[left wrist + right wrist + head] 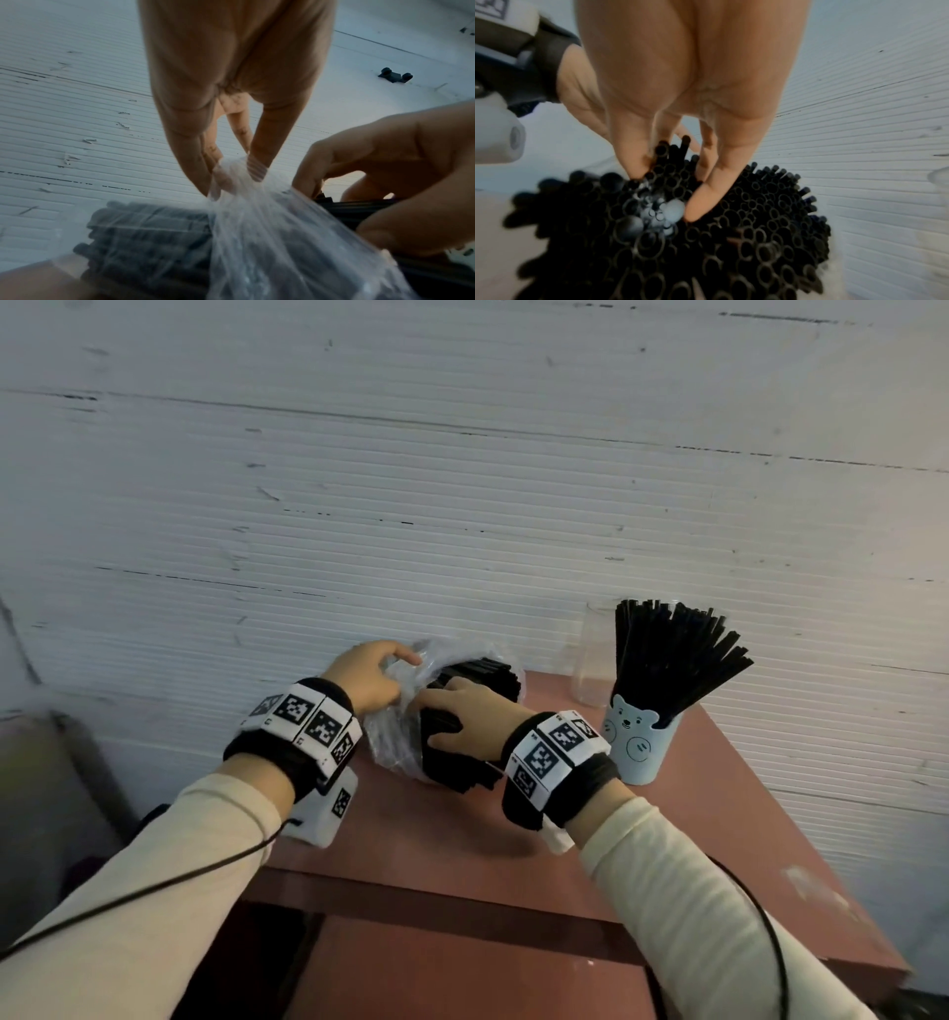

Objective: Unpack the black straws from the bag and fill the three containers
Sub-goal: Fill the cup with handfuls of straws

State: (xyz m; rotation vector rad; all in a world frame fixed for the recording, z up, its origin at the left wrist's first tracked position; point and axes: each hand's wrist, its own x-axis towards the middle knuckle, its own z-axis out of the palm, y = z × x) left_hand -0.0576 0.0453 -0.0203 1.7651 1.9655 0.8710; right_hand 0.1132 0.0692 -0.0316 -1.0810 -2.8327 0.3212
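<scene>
A clear plastic bag (395, 742) full of black straws (477, 677) lies on the brown table (462, 845) near the wall. My left hand (377, 677) pinches the bag's film (239, 178) at its far end. My right hand (470, 719) reaches into the open end and grips a clump of straws (670, 172) between thumb and fingers. A pale blue bear cup (637, 742) to the right is packed with upright black straws (672, 654). Behind it stands a clear container (593, 654), seemingly without straws. Only two containers are in view.
A white ribbed wall (462, 480) runs close behind the table. The table's front edge (436, 896) drops off below my wrists, its right edge slants away past the bear cup. Cables trail from both wrist bands.
</scene>
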